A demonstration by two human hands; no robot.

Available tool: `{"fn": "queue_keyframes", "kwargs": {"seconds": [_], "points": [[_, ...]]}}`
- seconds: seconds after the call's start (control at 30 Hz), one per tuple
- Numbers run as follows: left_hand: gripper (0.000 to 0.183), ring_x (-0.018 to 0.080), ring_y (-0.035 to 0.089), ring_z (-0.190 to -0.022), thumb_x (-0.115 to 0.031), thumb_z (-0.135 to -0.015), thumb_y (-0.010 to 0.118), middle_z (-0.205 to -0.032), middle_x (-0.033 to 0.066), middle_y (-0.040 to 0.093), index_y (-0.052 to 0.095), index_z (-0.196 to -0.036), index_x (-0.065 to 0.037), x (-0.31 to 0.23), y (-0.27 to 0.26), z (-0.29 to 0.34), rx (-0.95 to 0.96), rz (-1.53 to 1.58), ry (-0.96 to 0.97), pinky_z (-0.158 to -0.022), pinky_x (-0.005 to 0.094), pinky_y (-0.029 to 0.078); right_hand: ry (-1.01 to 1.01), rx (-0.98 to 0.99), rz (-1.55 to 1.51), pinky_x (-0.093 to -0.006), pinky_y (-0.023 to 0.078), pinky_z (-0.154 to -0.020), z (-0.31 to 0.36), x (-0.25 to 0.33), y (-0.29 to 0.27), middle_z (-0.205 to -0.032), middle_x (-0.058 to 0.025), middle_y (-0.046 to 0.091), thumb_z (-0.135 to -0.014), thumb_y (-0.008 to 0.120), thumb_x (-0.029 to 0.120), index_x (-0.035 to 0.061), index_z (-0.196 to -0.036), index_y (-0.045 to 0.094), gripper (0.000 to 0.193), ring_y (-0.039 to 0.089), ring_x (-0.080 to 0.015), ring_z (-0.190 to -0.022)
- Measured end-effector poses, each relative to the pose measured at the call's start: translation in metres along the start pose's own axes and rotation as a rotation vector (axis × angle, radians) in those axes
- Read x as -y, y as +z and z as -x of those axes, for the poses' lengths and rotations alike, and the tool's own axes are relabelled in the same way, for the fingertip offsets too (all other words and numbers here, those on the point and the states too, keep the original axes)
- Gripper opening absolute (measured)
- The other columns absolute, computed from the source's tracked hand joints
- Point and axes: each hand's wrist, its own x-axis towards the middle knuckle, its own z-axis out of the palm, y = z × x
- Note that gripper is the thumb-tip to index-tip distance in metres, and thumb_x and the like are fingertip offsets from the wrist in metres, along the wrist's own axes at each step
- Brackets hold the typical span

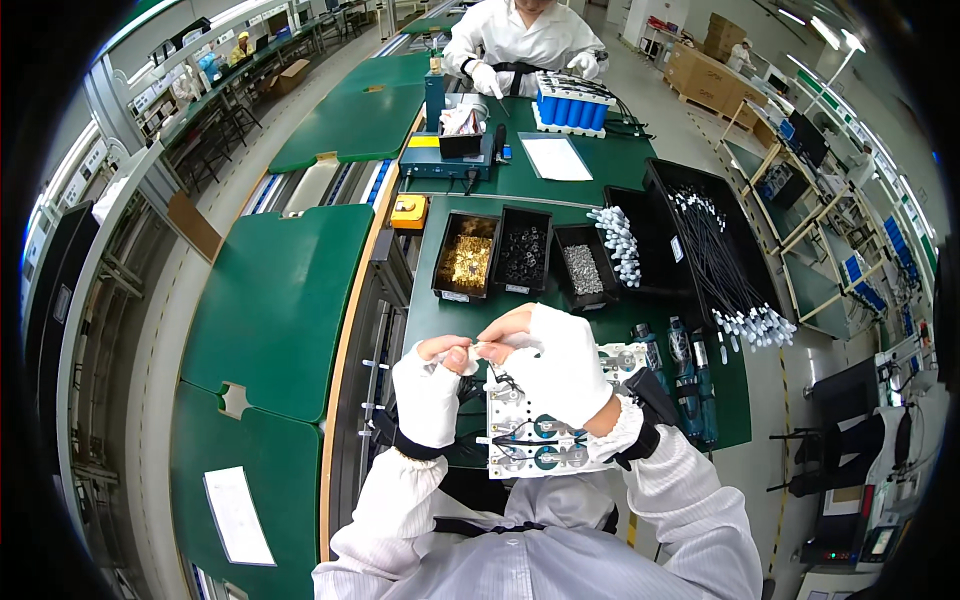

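Note:
My left hand (428, 385) and my right hand (565, 360), both in white fingerless gloves, meet above the near part of the table. Their bare fingertips pinch a small white cable connector (474, 358), mostly hidden by the fingers. Dark thin wires run below it. Under my right hand lies a battery pack (508, 425) with a white perforated top plate, round cell ends and black cables across it. My right hand and wrist cover part of this pack.
Beyond my hands stand black bins of brass-coloured parts (468, 260), black parts (522, 250) and silver fasteners (584, 270). White-tipped cables (720, 260) fill a larger tray at right. Teal power screwdrivers (685, 380) lie beside the pack. Across the table, a gloved co-worker (520, 45) stands by a blue-celled pack (572, 105).

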Motion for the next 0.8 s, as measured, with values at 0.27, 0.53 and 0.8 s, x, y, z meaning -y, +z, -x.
{"fn": "queue_keyframes", "kwargs": {"seconds": [0.27, 0.53, 0.8], "points": [[0.024, 0.0094, 0.063, -0.079, -0.02, -0.099, 0.072, -0.088, 0.0056, 0.071, 0.071, -0.107, 0.002, -0.003, 0.0, -0.006, 0.096, 0.169, -0.105, -0.072, 0.0238, 0.049, -0.201, 0.035, 0.121, -0.0336, 0.056, -0.07, -0.005, -0.004, -0.008, -0.087, -0.0128, 0.074, -0.081, 0.081, 0.005, 0.0015, -0.094, 0.077, 0.014, 0.071, -0.0239, -0.078], [0.027, 0.007, 0.058, -0.072, -0.025, -0.102, 0.068, -0.078, 0.0022, 0.07, 0.074, -0.101, 0.002, 0.0, -0.015, -0.02, 0.233, -0.195, -0.179, -0.066, 0.0231, 0.045, -0.433, 0.245, 0.666, -0.0347, 0.056, -0.075, -0.009, -0.027, -0.013, -0.088, -0.0087, 0.072, -0.089, 0.069, 0.014, 0.0061, -0.094, 0.073, 0.011, 0.07, -0.0276, -0.083], [0.029, 0.0069, 0.05, -0.059, -0.029, -0.095, 0.077, -0.07, 0.0009, 0.063, 0.076, -0.105, -0.002, 0.003, -0.01, -0.016, 0.086, -0.77, 0.081, -0.055, 0.0266, 0.042, -0.074, 0.063, 0.525, -0.0359, 0.057, -0.072, -0.003, -0.047, -0.003, -0.086, -0.0125, 0.068, -0.088, 0.072, 0.007, 0.0026, -0.097, 0.072, 0.009, 0.071, -0.0299, -0.082]]}}
